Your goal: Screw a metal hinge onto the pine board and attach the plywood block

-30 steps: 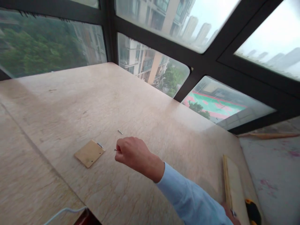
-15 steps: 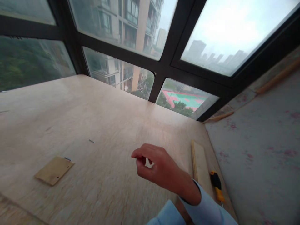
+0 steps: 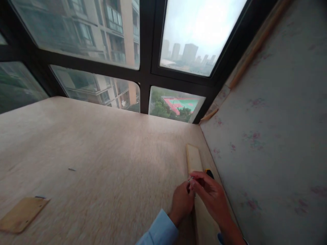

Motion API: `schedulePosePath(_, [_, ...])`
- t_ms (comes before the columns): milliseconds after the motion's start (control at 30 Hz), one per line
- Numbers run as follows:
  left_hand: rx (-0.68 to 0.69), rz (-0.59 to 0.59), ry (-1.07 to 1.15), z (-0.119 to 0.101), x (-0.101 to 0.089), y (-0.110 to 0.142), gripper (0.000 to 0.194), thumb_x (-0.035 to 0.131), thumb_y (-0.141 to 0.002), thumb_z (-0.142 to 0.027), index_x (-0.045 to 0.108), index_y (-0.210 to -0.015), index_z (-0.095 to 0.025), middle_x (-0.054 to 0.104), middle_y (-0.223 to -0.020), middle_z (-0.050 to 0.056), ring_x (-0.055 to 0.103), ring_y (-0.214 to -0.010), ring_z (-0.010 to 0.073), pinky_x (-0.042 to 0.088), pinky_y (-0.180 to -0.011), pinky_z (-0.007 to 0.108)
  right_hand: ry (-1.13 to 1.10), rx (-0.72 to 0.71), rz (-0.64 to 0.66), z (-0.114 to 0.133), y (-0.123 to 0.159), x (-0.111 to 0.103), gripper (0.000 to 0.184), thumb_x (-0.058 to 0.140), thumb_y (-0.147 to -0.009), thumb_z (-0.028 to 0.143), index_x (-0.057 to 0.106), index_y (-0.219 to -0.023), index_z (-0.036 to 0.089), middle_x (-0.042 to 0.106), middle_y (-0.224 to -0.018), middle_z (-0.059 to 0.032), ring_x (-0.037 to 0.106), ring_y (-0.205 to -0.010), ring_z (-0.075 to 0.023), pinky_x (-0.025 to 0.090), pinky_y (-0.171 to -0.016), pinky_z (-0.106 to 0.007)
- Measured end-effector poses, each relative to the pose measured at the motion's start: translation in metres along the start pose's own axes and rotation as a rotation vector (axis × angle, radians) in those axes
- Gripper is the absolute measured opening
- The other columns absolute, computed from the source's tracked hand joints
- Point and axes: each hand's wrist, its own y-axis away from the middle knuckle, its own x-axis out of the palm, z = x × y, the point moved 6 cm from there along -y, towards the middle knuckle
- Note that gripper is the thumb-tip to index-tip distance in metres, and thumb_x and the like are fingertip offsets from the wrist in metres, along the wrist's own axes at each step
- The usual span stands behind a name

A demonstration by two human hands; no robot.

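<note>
My right hand point(image 3: 213, 195) hovers over the near end of a long wooden strip point(image 3: 193, 157) that lies beside the wall. Its thumb and forefinger pinch a small metal nail point(image 3: 190, 179). My left hand point(image 3: 182, 201) is curled right beside it, knuckles up and touching the right fingers; what it grips is hidden. A yellow-and-black tool point(image 3: 209, 173) peeks out from behind my right hand.
A small plywood square point(image 3: 21, 214) lies at the far left on the pale stone sill point(image 3: 109, 163), with a nail point(image 3: 40, 197) at its edge and another loose nail point(image 3: 72, 169) further in. A flower-papered wall point(image 3: 268, 136) closes the right; dark-framed windows point(image 3: 144, 71) stand behind.
My right hand picked a nail up near the plywood square and carried it right to the wooden strip. The view swung right, and my left hand came up to meet it.
</note>
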Motion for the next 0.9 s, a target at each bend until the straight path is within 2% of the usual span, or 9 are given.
schedulePosePath(133, [-0.026,-0.037,-0.105,0.004,-0.003,-0.002,0.027,0.051,-0.087,-0.036,0.069,-0.091,-0.017,0.073,-0.092,0.010,0.064,-0.089,0.0256,0.047,-0.083,0.034,-0.039,0.130,-0.149,-0.042,0.024,-0.026,0.033,0.070,-0.080,0.048,0.074,-0.093,0.019,0.071,-0.071,-0.0064,0.069,-0.063,-0.0197,0.059,-0.061,-0.030])
schedulePosePath(367, [-0.017,-0.020,-0.118,0.003,-0.002,-0.005,0.023,0.051,-0.085,-0.031,0.067,-0.089,-0.016,0.072,-0.088,0.008,0.065,-0.081,0.0215,0.045,-0.073,0.029,-0.054,0.162,-0.219,-0.077,0.036,-0.032,0.033,0.070,-0.079,0.047,0.074,-0.092,0.017,0.074,-0.083,-0.0097,0.071,-0.072,-0.0219,0.060,-0.066,-0.032])
schedulePosePath(567, [-0.018,-0.006,-0.070,0.002,-0.003,-0.006,0.025,0.050,-0.083,-0.030,0.068,-0.091,-0.015,0.073,-0.090,0.007,0.066,-0.084,0.0212,0.046,-0.074,0.029,-0.018,0.155,-0.209,-0.084,0.043,-0.032,0.024,0.065,-0.084,0.039,0.073,-0.094,0.019,0.075,-0.090,-0.0095,0.072,-0.081,-0.0215,0.058,-0.072,-0.031])
schedulePosePath(900, [-0.079,0.024,-0.004,0.001,-0.002,-0.007,0.024,0.053,-0.082,-0.032,0.067,-0.091,-0.014,0.072,-0.086,0.009,0.068,-0.083,0.0223,0.051,-0.070,0.029,0.165,0.105,-0.179,-0.076,0.047,-0.030,0.019,0.059,-0.088,0.035,0.071,-0.089,0.020,0.074,-0.084,-0.0071,0.069,-0.076,-0.0200,0.056,-0.070,-0.030])
